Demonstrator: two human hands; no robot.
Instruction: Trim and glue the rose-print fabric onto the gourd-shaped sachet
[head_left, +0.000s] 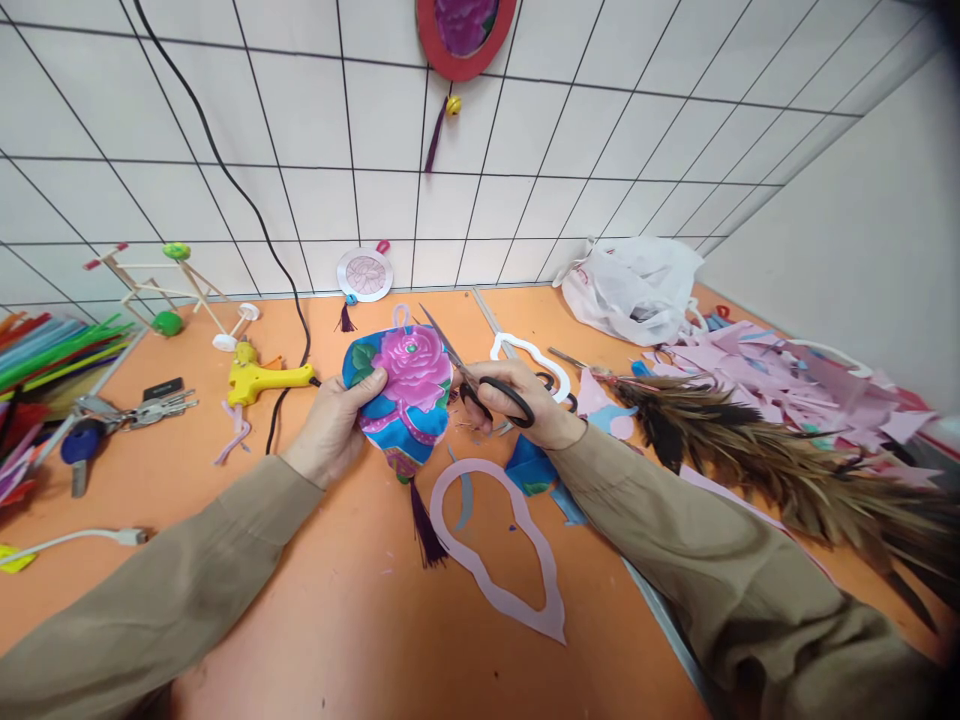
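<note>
My left hand (336, 420) is closed on the left edge of a blue fabric ornament (411, 375) printed with a pink flower, thumb on top. The ornament has a pale loop at its top and a dark purple tassel (426, 528) hanging from its lower tip. My right hand (529, 400) grips black-handled scissors (506, 398), whose blades point up and left beside the ornament's right edge. Below lies a pink wavy frame cut-out (501, 594) on the orange table (360, 640). Blue fabric scraps (529, 462) lie partly under my right wrist.
A yellow glue gun (266, 375), keys (165, 405) and colourful pipe cleaners (56, 350) are on the left. At right are a white plastic bag (630, 290), a feather duster (780, 470) and pink scraps (735, 370). A round ornament (364, 273) leans against the tiled wall.
</note>
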